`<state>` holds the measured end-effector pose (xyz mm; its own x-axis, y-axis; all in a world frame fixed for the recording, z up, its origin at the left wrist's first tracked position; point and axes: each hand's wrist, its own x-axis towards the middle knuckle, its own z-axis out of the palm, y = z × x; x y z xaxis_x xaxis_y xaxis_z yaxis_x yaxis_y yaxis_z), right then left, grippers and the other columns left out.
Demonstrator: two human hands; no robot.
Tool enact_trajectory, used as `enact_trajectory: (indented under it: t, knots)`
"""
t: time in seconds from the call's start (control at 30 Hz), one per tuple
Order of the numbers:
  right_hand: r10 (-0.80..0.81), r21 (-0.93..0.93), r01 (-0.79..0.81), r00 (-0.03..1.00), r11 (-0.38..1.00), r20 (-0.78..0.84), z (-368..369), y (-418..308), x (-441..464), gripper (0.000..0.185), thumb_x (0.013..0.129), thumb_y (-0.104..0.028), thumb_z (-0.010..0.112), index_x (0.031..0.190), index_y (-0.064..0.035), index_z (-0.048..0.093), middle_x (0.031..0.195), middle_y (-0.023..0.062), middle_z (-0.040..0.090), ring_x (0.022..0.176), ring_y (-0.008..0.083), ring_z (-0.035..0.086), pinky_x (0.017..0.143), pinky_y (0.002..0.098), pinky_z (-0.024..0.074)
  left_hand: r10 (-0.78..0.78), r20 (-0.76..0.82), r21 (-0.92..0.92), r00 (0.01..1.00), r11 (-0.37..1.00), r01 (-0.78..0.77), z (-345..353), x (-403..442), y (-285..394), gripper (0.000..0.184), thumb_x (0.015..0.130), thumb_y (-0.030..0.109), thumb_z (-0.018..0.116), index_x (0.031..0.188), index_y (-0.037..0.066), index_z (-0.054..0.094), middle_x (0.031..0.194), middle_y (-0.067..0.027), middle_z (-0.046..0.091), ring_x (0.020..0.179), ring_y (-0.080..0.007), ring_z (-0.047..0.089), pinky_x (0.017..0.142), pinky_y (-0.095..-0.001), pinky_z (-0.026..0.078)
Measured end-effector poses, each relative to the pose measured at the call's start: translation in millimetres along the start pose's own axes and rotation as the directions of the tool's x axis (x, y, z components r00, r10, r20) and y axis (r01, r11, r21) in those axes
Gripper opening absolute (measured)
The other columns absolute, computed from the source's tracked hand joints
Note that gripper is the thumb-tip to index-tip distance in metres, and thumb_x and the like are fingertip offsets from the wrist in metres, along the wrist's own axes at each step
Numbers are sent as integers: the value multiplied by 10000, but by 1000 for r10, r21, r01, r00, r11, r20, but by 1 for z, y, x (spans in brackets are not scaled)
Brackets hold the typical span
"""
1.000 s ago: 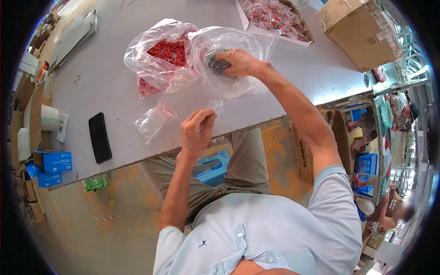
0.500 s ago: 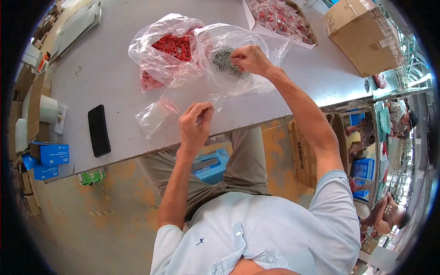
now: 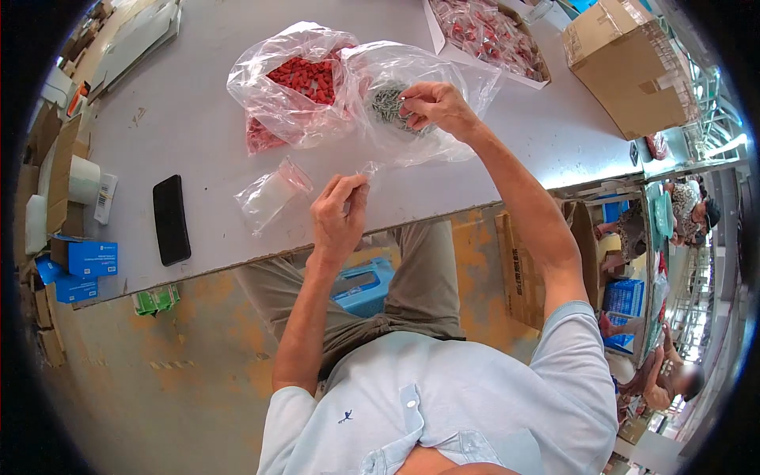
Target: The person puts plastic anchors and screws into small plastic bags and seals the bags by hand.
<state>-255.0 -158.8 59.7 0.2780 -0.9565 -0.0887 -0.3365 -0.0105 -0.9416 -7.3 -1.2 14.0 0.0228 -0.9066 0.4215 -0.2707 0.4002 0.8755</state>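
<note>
My left hand [image 3: 339, 218] is closed in a pinch on a small clear plastic bag [image 3: 370, 169], near the table's front edge. Over an open clear bag [image 3: 431, 146] holding a heap of grey metal screws [image 3: 386, 104], my right hand [image 3: 442, 108] has thumb and fingers pinched together. Small silvery bits show at its fingertips; how many screws it grips is hidden. To the left of that bag stands another open clear bag [image 3: 249, 79] full of red plastic pieces [image 3: 309, 79]. A packet of clear small bags [image 3: 273, 198] lies left of my left hand.
A black phone [image 3: 171, 220] lies on the table [image 3: 214, 174]. At the back right are a white tray [image 3: 546, 75] of filled packets and a cardboard box [image 3: 629, 67]. Blue boxes [image 3: 93, 260] sit at the left edge. Other people sit far right.
My right hand has risen slightly off the screw heap, with its fingertips showing more. My left hand keeps its pinch on the small bag. The view has shifted a little.
</note>
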Motion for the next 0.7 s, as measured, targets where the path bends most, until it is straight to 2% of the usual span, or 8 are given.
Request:
enact_trajectory:
  t: [0.13,0.27,0.33,0.4,0.43,0.5,0.6,0.7]
  knots:
    - [21,60,-21,1000,998,9,2,0,-4,247,974,-156,677,1152,13,699,962,113,754,752,145,730,707,280,631,5,-14,-3,1000,1000,-5,1,0,-2,122,903,-29,678,1022,-2,684,826,-120,643,700,-220,631,663,-328,519]
    - [21,79,-20,1000,997,-11,5,3,-6,247,968,-171,688,1136,10,703,949,103,752,729,135,714,681,271,621,21,-12,65,1000,998,-20,-1,5,2,126,898,-32,671,1019,0,680,846,-129,653,720,-260,652,661,-359,521]
    - [8,79,-5,999,997,-41,7,1,-8,202,944,-157,712,1072,-2,732,831,38,713,644,87,640,569,239,551,39,1,110,999,993,-39,-2,8,0,126,895,-31,670,1017,1,677,853,-133,655,733,-280,660,664,-372,523]
    - [23,59,-20,998,998,-59,8,3,-8,197,944,-170,714,1060,-12,736,814,17,691,640,75,601,560,234,514,92,-14,192,996,977,-88,-2,13,-5,114,923,-8,679,1034,-2,701,874,-120,678,714,-214,661,674,-327,536]
    - [36,37,-33,996,999,-79,8,4,-7,193,943,-182,717,1048,-21,739,797,-3,670,635,62,563,552,229,477,91,-14,194,996,977,-86,-1,14,-5,114,923,-8,679,1034,-2,701,874,-120,678,714,-214,661,674,-327,536]
    - [21,40,-17,996,999,-91,9,3,-8,191,942,-189,718,1042,-28,740,790,-17,652,644,57,541,556,227,454,58,-2,191,998,980,-57,2,16,-6,134,887,-33,669,1015,10,674,861,-140,649,777,-332,661,688,-417,533]
    - [20,91,-9,993,996,-119,19,-5,-18,182,945,-191,716,1035,-34,739,784,-37,625,659,46,515,568,216,422,160,12,282,987,947,-157,2,17,-9,133,908,-18,671,1035,11,697,867,-128,668,737,-272,671,665,-384,533]
    - [8,122,4,995,993,-98,38,-25,-39,161,962,-187,709,1040,-47,723,769,-55,594,642,28,477,549,201,375,168,12,287,986,944,-165,1,18,-10,135,903,-23,669,1031,14,691,876,-134,665,751,-301,669,672,-394,535]
